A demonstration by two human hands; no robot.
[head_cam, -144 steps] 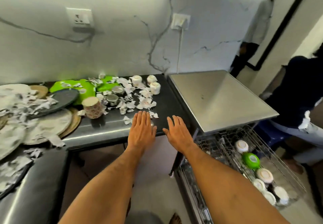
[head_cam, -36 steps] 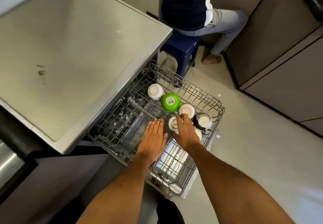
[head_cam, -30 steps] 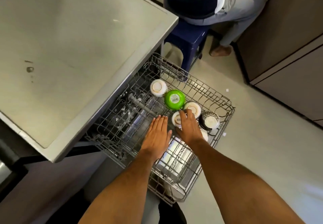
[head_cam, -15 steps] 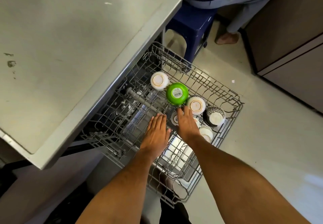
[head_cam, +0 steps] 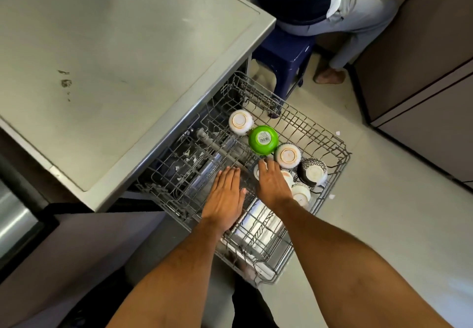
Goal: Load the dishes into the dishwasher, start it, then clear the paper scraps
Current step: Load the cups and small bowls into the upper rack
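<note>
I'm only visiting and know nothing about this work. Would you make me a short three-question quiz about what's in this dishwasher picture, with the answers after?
1. True or false: the green bowl in the pulled-out rack lies upside down.
2. Which hand reaches among the bowls? A) left hand B) right hand C) neither
3. Fill in: the person in the background sits on a ____ stool.

Key
1. True: its base, with a barcode sticker, faces up.
2. B: the right hand lies over a white bowl; the left hand, fingers straight, is over bare rack wires.
3. Blue: the stool is beyond the rack.
</note>
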